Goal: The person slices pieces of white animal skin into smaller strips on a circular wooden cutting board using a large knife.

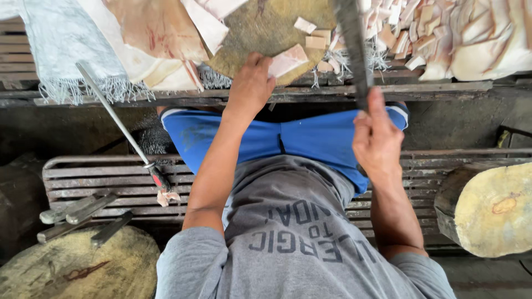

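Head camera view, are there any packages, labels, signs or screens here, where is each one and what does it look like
No packages, signs, screens or stuck-on labels show.
Printed lettering: on the grey shirt at bottom centre, dark block letters, upside down to the camera.
Red mark: on the pale round block at right, a small outline.
Reddish mark: on the round block at bottom left, a thin smear.

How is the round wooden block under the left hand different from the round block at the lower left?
The block by the left hand carries pale cut pieces; the lower-left block carries knives at its far edge. The first lies on the bench; the second sits lower, beside the person. Both are round, worn wood.
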